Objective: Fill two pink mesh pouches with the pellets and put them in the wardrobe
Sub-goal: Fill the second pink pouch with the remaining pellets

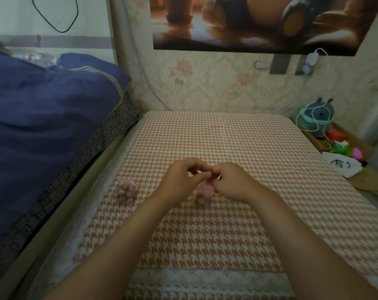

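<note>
Left hand [179,180], right hand [231,184] on half-hidden pouch [202,197], perhaps at its mouth.

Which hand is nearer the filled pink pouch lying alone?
Left. The left hand is just right of that pouch, apart; the right hand is farther right. Both pinch the other pouch.

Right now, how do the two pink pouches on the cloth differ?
The left pouch lies alone, untouched; the middle pouch is held at its top by the left hand and right hand. The left pouch shows whole; the middle pouch is half hidden. Both hold pellets.
</note>
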Available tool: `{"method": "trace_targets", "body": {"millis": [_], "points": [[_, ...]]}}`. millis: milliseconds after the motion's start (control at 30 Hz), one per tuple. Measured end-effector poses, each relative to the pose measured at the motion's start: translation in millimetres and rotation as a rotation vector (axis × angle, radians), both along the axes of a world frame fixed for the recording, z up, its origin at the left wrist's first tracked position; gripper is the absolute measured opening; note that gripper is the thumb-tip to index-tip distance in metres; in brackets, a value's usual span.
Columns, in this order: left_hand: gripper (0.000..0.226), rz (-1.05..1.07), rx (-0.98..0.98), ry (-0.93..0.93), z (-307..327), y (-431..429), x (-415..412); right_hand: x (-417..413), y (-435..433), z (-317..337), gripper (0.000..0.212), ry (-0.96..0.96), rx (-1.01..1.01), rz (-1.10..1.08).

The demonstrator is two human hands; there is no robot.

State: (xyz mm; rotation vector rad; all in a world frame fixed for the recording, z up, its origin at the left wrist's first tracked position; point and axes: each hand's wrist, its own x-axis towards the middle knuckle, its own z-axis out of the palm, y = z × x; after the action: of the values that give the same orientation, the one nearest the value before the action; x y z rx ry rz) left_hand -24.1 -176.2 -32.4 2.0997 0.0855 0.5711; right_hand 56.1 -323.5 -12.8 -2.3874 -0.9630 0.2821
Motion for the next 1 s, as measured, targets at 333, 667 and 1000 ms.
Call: {"method": "trace_targets", "body": {"millis": [333, 667, 1000], "points": [[0.012, 0.028, 0.267, 0.069, -6, -1, 2, 4, -3, 0, 0.027, 0.059, -0.003, 0.025], [0.022, 0.155, 0.256, 0.317, -1, 0, 0, 4, 0, 0, 0.031, 0.054, 0.026, 0.034], [0.014, 0.229, 0.179, 0.324, 18, 10, -23, -14, 11, 9, 0.031, 0.118, 0.134, 0.086]]}}
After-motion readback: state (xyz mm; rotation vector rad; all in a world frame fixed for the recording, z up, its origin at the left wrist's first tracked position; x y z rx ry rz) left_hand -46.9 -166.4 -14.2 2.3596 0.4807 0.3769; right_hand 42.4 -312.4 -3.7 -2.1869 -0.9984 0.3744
